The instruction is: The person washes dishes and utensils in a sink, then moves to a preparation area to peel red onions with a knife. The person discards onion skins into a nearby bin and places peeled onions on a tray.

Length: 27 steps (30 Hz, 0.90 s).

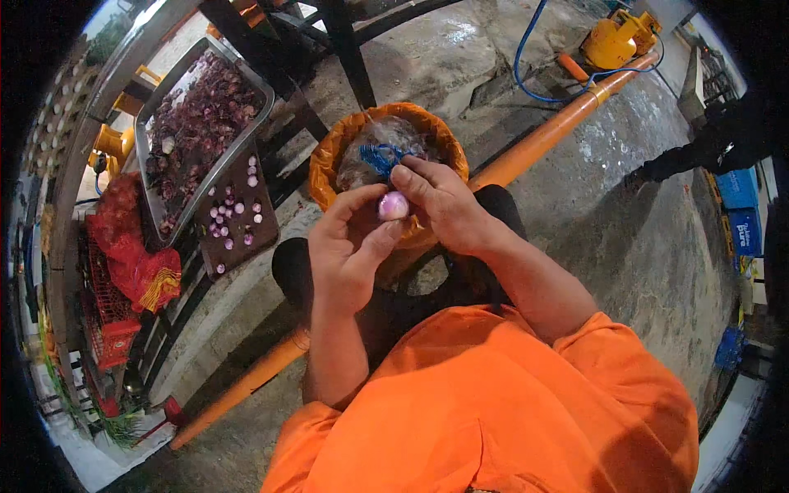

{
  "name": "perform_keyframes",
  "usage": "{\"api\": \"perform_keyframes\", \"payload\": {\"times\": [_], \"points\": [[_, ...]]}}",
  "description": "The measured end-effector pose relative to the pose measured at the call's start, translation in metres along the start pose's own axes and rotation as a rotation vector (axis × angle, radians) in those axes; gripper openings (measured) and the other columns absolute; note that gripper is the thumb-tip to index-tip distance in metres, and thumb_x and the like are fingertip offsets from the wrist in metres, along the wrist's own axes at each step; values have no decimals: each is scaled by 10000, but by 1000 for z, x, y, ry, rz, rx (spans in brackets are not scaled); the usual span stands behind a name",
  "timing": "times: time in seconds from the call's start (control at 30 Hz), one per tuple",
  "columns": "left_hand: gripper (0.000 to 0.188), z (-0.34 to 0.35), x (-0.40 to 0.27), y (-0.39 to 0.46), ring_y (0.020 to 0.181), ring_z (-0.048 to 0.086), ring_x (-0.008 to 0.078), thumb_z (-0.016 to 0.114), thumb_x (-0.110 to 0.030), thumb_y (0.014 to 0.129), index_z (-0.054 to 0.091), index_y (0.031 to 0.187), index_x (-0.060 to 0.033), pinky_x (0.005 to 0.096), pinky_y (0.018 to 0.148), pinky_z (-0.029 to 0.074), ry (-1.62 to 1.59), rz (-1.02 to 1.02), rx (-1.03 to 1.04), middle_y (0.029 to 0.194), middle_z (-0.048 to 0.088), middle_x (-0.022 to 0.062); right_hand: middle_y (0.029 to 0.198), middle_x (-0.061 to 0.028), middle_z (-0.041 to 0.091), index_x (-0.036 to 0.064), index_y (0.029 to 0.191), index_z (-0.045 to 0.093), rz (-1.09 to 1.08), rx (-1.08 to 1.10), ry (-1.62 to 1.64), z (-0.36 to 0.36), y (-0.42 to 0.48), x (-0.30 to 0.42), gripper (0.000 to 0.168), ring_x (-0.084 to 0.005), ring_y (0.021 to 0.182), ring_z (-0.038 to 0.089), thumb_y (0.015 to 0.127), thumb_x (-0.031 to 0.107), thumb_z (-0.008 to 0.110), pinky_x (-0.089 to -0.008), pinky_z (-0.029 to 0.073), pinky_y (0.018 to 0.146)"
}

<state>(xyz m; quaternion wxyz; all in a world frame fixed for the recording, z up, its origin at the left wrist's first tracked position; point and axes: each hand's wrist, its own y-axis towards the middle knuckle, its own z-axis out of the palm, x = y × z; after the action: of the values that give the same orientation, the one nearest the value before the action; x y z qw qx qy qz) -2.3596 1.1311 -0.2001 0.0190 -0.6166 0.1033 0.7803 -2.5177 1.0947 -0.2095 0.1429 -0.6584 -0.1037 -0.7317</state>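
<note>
A peeled purple-white shallot (393, 206) is pinched between the thumb and forefinger of my left hand (348, 243). The fingers of my right hand (434, 200) press against its upper right side; whether they hold a tool or a strip of skin is hidden. Below both hands stands a bin lined with an orange plastic bag (327, 163). Clear plastic wrap (363, 151) and blue netting (379, 159) lie inside it. To the left, several peeled shallots (228, 212) are spread on a dark board (262, 237). Beside them, a metal tray (203, 203) holds a heap of unpeeled shallots (200, 123).
A red mesh sack (129, 246) rests on a red plastic crate (111, 314) at left. An orange pipe (542, 148) crosses the concrete floor behind the bin. Yellow gas cylinders (610, 43) with a blue hose (521, 55) stand at upper right. Black table legs (348, 55) rise beyond the bin.
</note>
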Motion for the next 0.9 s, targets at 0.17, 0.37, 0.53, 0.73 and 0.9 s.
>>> {"api": "perform_keyframes", "payload": {"times": [0.17, 0.37, 0.53, 0.73, 0.9], "points": [[357, 1, 10, 7, 895, 592, 154, 592, -36, 830, 473, 1161, 25, 290, 805, 499, -210, 16, -20, 1011, 599, 88, 882, -84, 600, -34, 1013, 540, -26, -21, 117, 0, 4, -10, 426, -121, 812, 535, 944, 383, 482, -285, 455, 745], [347, 3, 16, 14, 930, 566, 142, 569, -78, 848, 472, 1167, 21, 297, 822, 492, -239, -77, 64, 1050, 562, 72, 900, -116, 626, -55, 1053, 533, -88, -116, -12, 0, 8, -20, 444, -141, 831, 565, 939, 372, 492, -297, 465, 747], [324, 5, 9, 16, 888, 581, 139, 576, -92, 831, 518, 1127, 26, 270, 790, 490, 75, -99, 12, 981, 587, 66, 921, -198, 642, -47, 1083, 550, -20, -202, -238, -15, 12, -22, 412, -221, 824, 620, 921, 330, 521, -356, 471, 750], [344, 2, 4, 16, 830, 579, 166, 598, -163, 864, 524, 1140, 28, 292, 771, 482, -34, -59, -67, 967, 593, 99, 940, -244, 614, 0, 1132, 521, -20, -128, -486, -43, 21, -35, 479, -352, 872, 598, 906, 421, 494, -410, 456, 772], [370, -22, 56, 25, 962, 537, 211, 532, -239, 911, 502, 1181, 11, 338, 846, 431, 239, -82, -42, 1089, 549, 97, 923, -274, 598, -53, 1246, 356, 61, 184, -519, -13, 0, 6, 705, -379, 897, 588, 904, 561, 406, -420, 446, 766]]}}
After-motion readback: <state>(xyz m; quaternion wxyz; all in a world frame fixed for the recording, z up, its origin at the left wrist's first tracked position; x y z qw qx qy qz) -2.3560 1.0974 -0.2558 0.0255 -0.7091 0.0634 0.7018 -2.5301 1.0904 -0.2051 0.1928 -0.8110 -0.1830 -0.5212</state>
